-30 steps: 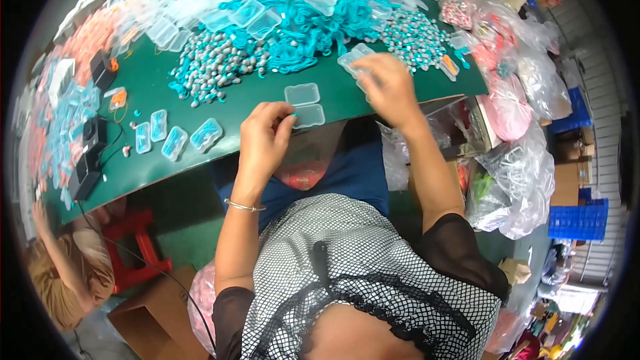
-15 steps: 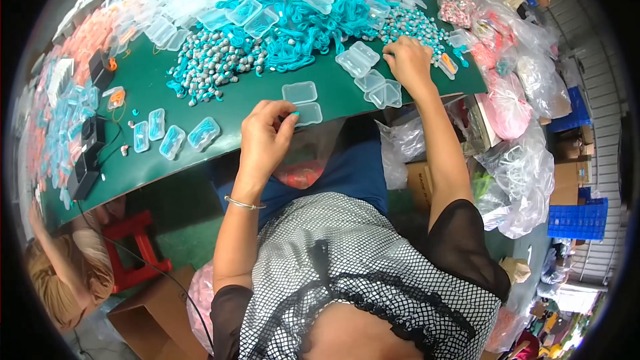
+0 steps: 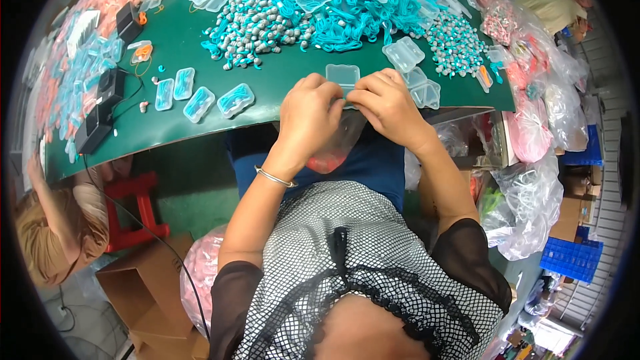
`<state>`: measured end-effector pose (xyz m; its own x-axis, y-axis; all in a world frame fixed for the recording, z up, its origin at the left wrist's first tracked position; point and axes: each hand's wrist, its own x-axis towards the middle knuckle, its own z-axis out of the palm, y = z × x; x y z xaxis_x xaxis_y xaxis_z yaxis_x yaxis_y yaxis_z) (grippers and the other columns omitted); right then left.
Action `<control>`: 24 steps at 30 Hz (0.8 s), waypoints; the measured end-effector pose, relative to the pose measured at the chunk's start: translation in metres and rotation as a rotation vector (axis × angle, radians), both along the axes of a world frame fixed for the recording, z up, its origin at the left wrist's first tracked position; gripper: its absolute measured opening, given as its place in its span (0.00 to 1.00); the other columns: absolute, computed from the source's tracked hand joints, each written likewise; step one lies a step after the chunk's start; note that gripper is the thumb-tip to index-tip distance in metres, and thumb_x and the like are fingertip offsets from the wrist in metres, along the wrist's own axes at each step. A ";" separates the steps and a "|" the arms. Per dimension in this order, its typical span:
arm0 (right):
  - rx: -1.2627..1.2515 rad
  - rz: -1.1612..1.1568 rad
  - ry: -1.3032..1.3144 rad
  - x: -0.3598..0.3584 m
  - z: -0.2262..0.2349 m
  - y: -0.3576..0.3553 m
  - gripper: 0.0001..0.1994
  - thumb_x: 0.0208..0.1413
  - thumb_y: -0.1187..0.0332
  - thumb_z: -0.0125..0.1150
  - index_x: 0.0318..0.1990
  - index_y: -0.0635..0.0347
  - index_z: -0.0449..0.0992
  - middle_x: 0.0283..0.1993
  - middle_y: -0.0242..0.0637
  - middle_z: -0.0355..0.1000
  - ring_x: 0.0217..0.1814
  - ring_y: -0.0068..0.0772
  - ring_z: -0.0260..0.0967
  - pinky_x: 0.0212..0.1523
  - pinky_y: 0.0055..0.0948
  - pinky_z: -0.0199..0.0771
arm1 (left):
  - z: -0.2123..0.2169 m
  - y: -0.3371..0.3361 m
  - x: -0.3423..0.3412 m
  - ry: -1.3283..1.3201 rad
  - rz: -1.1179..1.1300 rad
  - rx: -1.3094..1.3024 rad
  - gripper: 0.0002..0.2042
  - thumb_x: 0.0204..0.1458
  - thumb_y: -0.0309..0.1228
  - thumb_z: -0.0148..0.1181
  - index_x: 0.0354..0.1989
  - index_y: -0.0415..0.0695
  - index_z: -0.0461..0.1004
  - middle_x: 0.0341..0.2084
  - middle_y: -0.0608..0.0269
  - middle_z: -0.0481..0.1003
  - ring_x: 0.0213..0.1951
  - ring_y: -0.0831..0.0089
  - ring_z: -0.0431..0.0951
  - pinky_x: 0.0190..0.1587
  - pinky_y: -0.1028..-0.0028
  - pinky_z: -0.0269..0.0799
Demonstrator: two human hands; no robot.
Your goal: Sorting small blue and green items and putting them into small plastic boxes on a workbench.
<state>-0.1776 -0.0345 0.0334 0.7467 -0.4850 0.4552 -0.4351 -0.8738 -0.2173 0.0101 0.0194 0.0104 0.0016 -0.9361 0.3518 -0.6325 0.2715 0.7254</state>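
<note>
- The left hand (image 3: 310, 117) and the right hand (image 3: 387, 108) meet at the near edge of the green worktop (image 3: 180, 130), fingertips touching each other just below a clear plastic case (image 3: 343, 77).
- Both sets of fingers are curled and pinched together on something small between them; what that is stays hidden behind the knuckles, and whether the pinch also catches the case's near rim cannot be told.
- The clear plastic case lies flat on the worktop near the middle of its near edge, its lower side covered by the fingertips.
- A thin bracelet (image 3: 275, 177) circles the left wrist.
- Just right of the right hand, close to the worktop's near right corner, sits a cluster of empty clear cases (image 3: 417, 73), some overlapping.
- Toward the near left part of the worktop, a row of filled cases (image 3: 200, 97) lies side by side, each holding something turquoise.
- Farther in, a heap of grey-and-turquoise earpieces (image 3: 257, 27) spreads over the middle, with a tangle of turquoise cords (image 3: 363, 10) beside it to the right.
- A smaller pile of earpieces (image 3: 453, 43) lies near the right edge.
- Black boxes (image 3: 100, 110) stand along the left edge.
- Below the worktop's edge, a clear bag with pink contents (image 3: 337, 147) hangs under the hands.
- Off the right edge, clear plastic bags (image 3: 533, 207) are piled up.
</note>
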 end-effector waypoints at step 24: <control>-0.218 -0.251 -0.026 0.023 0.001 -0.059 0.09 0.47 0.68 0.64 0.37 0.56 0.81 0.37 0.37 0.77 0.42 0.43 0.73 0.42 0.44 0.67 | 0.001 -0.006 0.007 -0.208 -0.132 -0.075 0.19 0.46 0.34 0.69 0.46 0.42 0.74 0.32 0.53 0.70 0.39 0.50 0.73 0.41 0.56 0.70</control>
<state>-0.1545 -0.0937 0.0341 0.6032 -0.5413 0.5857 -0.6394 -0.7672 -0.0506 0.0170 0.0130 0.0118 -0.1990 -0.8945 0.4003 -0.7216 0.4101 0.5577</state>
